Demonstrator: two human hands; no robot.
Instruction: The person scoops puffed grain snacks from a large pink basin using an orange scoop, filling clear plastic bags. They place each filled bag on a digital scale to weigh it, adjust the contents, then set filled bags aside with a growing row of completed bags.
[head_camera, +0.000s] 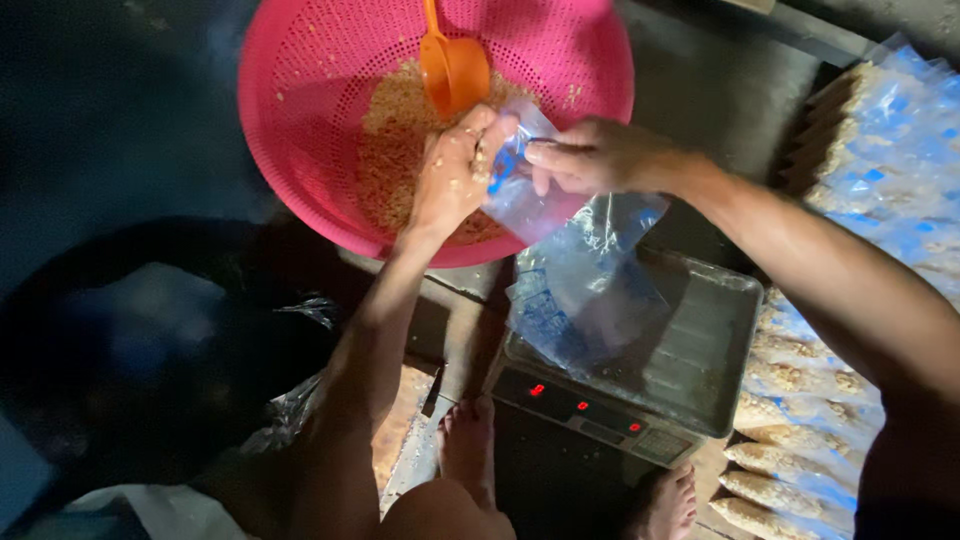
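Head view: both hands (520, 165) hold a clear bag (520, 195) over a pink basket (300, 120)

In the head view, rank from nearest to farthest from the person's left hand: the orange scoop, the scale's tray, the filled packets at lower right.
From the left hand:
1. Orange scoop, just above, in the pink basket.
2. Scale's tray, lower right.
3. Filled packets, far lower right.
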